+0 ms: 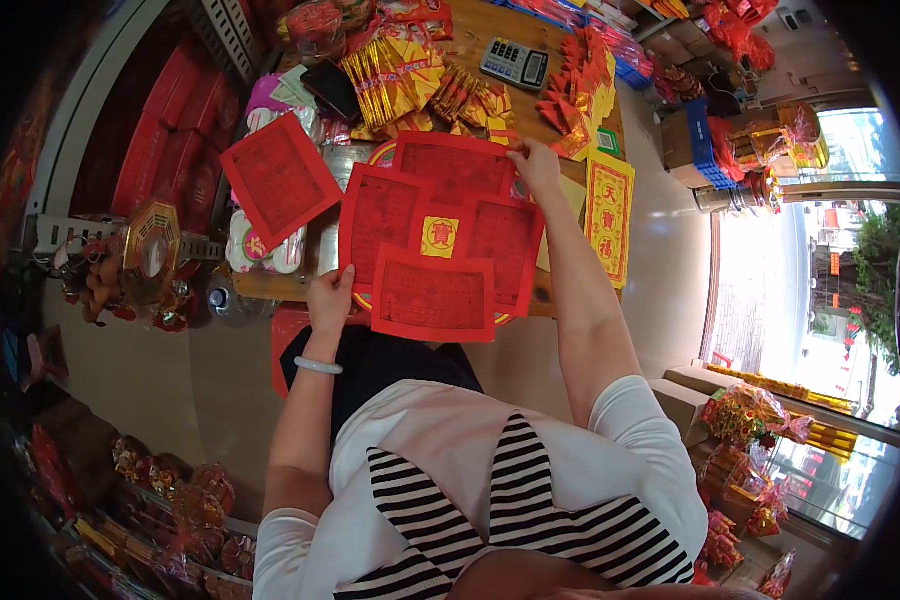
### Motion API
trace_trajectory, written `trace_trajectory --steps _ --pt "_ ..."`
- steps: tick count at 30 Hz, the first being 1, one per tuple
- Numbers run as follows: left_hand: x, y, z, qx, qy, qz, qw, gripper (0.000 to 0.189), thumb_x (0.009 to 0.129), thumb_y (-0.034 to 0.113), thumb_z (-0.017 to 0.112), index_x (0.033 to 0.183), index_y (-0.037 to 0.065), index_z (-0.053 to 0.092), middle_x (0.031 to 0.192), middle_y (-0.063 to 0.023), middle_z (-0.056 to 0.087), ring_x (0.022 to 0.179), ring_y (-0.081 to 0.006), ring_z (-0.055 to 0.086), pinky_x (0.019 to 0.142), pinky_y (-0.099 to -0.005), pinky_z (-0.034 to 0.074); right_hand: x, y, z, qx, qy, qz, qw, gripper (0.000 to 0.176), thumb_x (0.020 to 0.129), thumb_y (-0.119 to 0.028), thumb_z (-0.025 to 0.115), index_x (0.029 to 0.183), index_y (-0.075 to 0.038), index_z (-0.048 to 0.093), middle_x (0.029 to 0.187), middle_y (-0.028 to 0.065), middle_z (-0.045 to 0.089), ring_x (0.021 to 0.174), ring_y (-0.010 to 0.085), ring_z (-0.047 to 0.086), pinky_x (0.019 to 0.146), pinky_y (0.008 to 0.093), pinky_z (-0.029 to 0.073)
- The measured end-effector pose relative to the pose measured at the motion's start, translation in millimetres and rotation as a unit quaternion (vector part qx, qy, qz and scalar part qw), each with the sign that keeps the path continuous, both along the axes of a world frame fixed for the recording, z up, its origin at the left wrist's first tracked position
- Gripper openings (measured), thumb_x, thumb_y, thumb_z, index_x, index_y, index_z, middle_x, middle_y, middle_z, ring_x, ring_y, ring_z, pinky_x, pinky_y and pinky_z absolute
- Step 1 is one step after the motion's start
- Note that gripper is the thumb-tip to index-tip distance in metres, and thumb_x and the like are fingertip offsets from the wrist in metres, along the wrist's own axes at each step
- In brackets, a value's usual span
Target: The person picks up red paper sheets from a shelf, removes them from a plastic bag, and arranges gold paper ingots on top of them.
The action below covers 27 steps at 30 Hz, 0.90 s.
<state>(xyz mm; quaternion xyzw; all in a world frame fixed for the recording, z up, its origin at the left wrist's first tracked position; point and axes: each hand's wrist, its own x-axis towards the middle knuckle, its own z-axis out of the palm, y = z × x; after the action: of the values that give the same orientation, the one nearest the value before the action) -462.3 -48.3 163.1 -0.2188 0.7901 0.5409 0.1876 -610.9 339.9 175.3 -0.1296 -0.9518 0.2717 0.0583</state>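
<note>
Several red paper sheets with dark print overlap around a yellow square (440, 237) bearing a gold character, on a round, coloured-rim base mostly hidden beneath. My left hand (331, 302), a pale bangle on its wrist, grips the lower left edge of the left red sheet (378, 215). At the upper right, my right hand (538, 170) pinches the corner of the top red sheet (455, 165). The front red sheet (433, 295) overlaps the lower side, and the right red sheet (500, 245) lies beneath my right forearm. Another red sheet (281, 182) lies separately to the left.
On the wooden table (490, 105) are a calculator (515, 64), gold-and-red paper bundles (395, 75), a dark wallet-like object (331, 90) and yellow printed sheets (608, 220). Wrapped white packs (267, 245) sit at the left edge. Shelves of goods stand around.
</note>
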Motion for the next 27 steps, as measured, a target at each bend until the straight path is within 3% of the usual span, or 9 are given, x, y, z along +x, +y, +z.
trace_trajectory --steps 3,9,14,19,23,24,27 --pt "-1 2 7 -0.004 -0.004 0.002 1.0 0.036 0.093 0.029 0.06 0.092 -0.006 0.069 0.062 -0.0057 0.061 0.045 -0.0119 0.049 0.041 -0.0248 0.039 1 6 -6 0.041 -0.027 0.001 0.999 0.018 0.079 -0.023 0.069 0.089 -0.007 0.068 0.076 0.006 0.067 0.066 0.0244 0.061 0.065 0.0339 0.048" --pt "-2 2 2 0.003 -0.03 -0.001 1.0 0.036 0.093 0.029 0.06 0.092 -0.006 0.069 0.061 -0.0053 0.06 0.047 -0.0115 0.051 0.04 -0.0251 0.039 3 8 -14 0.053 -0.03 -0.005 0.998 0.015 0.078 -0.022 0.07 0.086 -0.008 0.069 0.073 0.0053 0.067 0.064 0.0257 0.061 0.065 0.0348 0.048" --pt "1 2 -10 -0.012 -0.002 -0.006 1.0 0.037 0.093 0.03 0.059 0.09 -0.006 0.068 0.059 -0.0059 0.059 0.039 -0.0156 0.049 0.04 -0.0272 0.042 -2 1 -7 0.082 -0.05 0.009 0.995 0.017 0.078 -0.023 0.069 0.087 -0.008 0.069 0.08 0.0069 0.069 0.071 0.0275 0.063 0.066 0.0366 0.049" --pt "4 2 -3 0.0 -0.011 0.013 1.0 0.038 0.093 0.031 0.059 0.094 -0.005 0.068 0.065 -0.0075 0.062 0.049 -0.0159 0.055 0.048 -0.0272 0.047 5 -1 -10 0.082 0.0 -0.02 0.996 0.025 0.08 -0.024 0.068 0.098 -0.007 0.067 0.093 0.0106 0.068 0.078 0.0294 0.064 0.068 0.0382 0.05" --pt "7 -2 -13 -0.013 0.066 0.016 0.998 0.032 0.091 0.027 0.062 0.103 -0.002 0.067 0.084 -0.0112 0.067 0.073 -0.0203 0.062 0.067 -0.0292 0.051 39 -4 13 0.054 0.11 -0.04 0.992 0.033 0.081 -0.024 0.068 0.107 -0.005 0.064 0.096 0.012 0.066 0.079 0.0287 0.063 0.07 0.0366 0.051" --pt "10 -1 -5 -0.016 0.065 0.009 0.998 0.032 0.091 0.027 0.062 0.103 -0.002 0.067 0.084 -0.0112 0.067 0.073 -0.0203 0.062 0.067 -0.0292 0.051 52 -2 17 0.022 0.11 -0.045 0.993 0.034 0.081 -0.022 0.069 0.109 -0.004 0.064 0.096 0.0121 0.065 0.08 0.0271 0.063 0.07 0.035 0.051" --pt "29 15 49 -0.172 0.346 -0.109 0.916 0.027 0.089 0.021 0.065 0.108 0.002 0.065 0.102 -0.0119 0.065 0.091 -0.0231 0.06 0.082 -0.0316 0.048 101 7 16 -0.04 0.107 -0.057 0.992 0.035 0.081 -0.019 0.07 0.11 -0.002 0.063 0.094 0.0117 0.065 0.079 0.0237 0.062 0.071 0.0318 0.052"
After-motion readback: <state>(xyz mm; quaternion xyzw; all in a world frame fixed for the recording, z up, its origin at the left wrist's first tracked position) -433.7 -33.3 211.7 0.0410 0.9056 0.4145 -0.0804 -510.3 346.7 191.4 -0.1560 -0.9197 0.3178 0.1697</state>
